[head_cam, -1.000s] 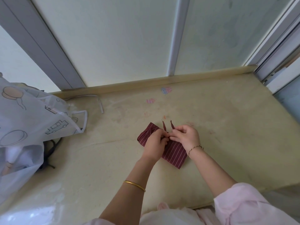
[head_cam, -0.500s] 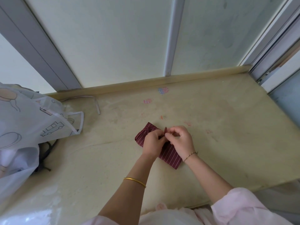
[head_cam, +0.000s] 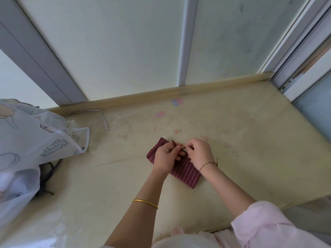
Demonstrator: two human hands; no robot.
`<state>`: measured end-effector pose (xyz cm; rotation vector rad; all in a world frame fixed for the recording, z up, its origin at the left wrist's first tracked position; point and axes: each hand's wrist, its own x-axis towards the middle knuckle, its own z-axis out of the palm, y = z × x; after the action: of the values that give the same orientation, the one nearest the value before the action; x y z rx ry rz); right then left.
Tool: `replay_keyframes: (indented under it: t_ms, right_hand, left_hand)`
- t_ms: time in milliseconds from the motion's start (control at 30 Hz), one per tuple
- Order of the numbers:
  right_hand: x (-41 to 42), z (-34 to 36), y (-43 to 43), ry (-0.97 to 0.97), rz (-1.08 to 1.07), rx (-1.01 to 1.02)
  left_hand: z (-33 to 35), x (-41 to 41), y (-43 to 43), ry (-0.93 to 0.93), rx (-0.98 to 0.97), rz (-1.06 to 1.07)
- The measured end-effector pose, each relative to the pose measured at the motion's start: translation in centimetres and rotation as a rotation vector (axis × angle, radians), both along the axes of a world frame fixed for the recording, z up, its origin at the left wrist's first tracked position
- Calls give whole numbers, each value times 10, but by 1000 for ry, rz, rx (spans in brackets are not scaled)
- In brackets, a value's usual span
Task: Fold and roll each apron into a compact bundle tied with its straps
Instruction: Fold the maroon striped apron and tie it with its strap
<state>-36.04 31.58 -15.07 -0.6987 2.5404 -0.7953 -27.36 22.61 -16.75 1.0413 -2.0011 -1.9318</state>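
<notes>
Left hand (head_cam: 165, 156): we see it resting on the bundle, its fingers curled and pinching the straps (head_cam: 173, 143).
Right hand (head_cam: 200, 153): just beside the left one, nearly touching it; its fingertips pinch the straps too.
Apron (head_cam: 184, 171): a dark red striped bundle lying under both hands, about the middle of the bench (head_cam: 250, 140).
Wrists: a gold bangle (head_cam: 145, 203) on the left forearm, a thin thread bracelet (head_cam: 208, 163) on the right wrist.
Back edge: small faded stickers (head_cam: 177, 102) on the yellowish surface.
Left edge: a white printed bag (head_cam: 35, 140), well apart from the apron.
</notes>
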Motion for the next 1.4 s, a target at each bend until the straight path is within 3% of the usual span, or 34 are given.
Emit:
replay_keyframes:
  t_ms: [133,267,433,600,767,967,1267,1400]
  right_hand:
    - [16,-1,11,51,-10,-94]
    - [20,6,17,-18,62,-71]
    - [6,11,9,-131,-20,-304]
    - [-2,-5,3,-188,127,-163]
    - [3,-16,1,-204,178,-175]
    - [-5,-13,0,-417,179,-197]
    - [-4,-14,-5,-583,190,-326]
    - [-5,-15,-6,-559,138,-340]
  left_hand:
    - [12,-2,-12,-32,127,-45]
    - [20,-1,-20,-79,86,-167]
    - [30,-1,-32,-94,-114,-419]
    - [30,-3,-35,-118,-476,-536]
    - [19,4,-29,-103,-769,-533]
    - [5,11,-19,25,-940,-435]
    - [-5,21,-22,35,-846,-262]
    - [-6,23,-26,46,-981,-181]
